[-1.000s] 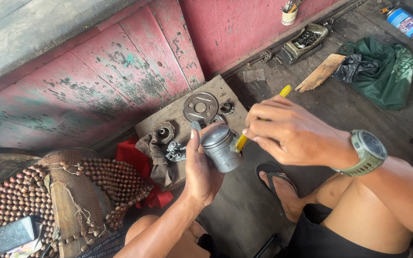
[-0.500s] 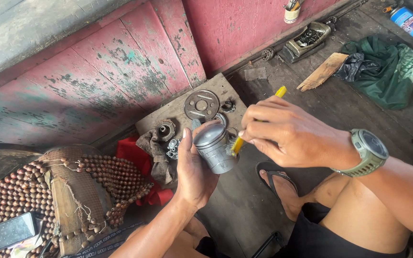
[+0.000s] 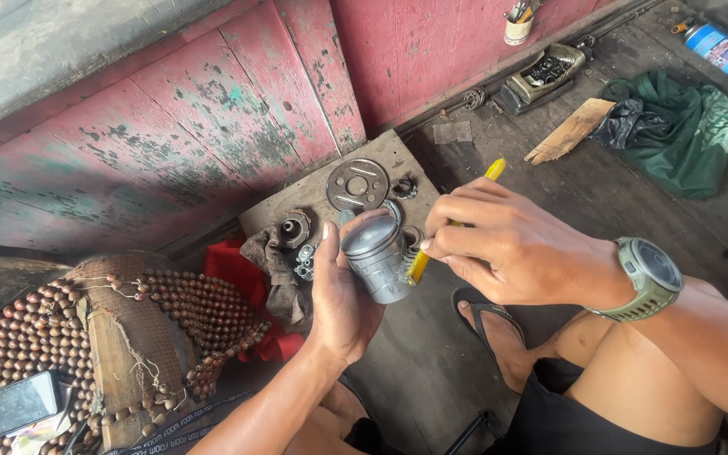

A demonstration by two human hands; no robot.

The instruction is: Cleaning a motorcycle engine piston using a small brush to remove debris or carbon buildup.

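Left hand (image 3: 343, 291) is wrapped around the grey metal piston (image 3: 375, 257), tilted so its side faces the yellow-handled brush (image 3: 457, 221) pinched in the right hand (image 3: 507, 244), bristles touching the piston's side. The piston sits in the left palm, above the wooden board (image 3: 385, 156) of loose parts.

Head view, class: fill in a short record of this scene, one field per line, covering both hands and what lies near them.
left hand: grips a grey metal piston, crown tilted up
right hand: holds a yellow-handled brush against the piston's side
wrist: green watch on the right arm
behind the hands: wooden board with a round metal disc
floor, far right: green cloth
lower left: phone on a beaded seat cover
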